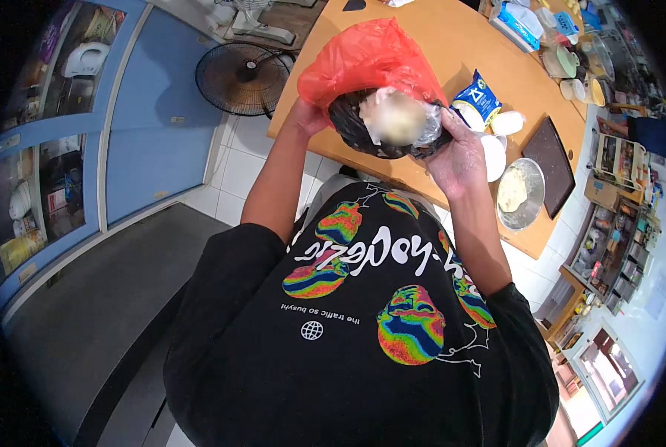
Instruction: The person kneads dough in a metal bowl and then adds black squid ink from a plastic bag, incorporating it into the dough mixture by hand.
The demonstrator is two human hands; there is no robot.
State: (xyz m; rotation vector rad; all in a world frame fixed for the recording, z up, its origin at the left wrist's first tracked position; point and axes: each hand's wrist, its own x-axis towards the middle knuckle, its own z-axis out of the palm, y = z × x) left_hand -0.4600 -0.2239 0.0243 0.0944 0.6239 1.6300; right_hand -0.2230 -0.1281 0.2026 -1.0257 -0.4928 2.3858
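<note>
Over the near edge of the table, my two hands hold up a red plastic bag [370, 59] with a black plastic bag [348, 115] showing at its near side. Something pale [396, 119] shows in the black bag's mouth, too blurred to name. My left hand [312, 117] grips the bags' left side, its fingers mostly hidden behind the plastic. On the right side, my right hand [456, 156], dusted with white powder, has its fingers curled round the black plastic. Just right of it stand a white container [493, 156] and a metal bowl [530, 212] with pale dough [513, 190] inside.
The wooden table [437, 56] carries a blue-and-white packet [476, 103] and a dark tray [553, 164] beyond the bowl. More packages and containers [560, 61] crowd the far right. A black fan [245, 78] stands at the table's left, near blue cabinet doors [161, 104].
</note>
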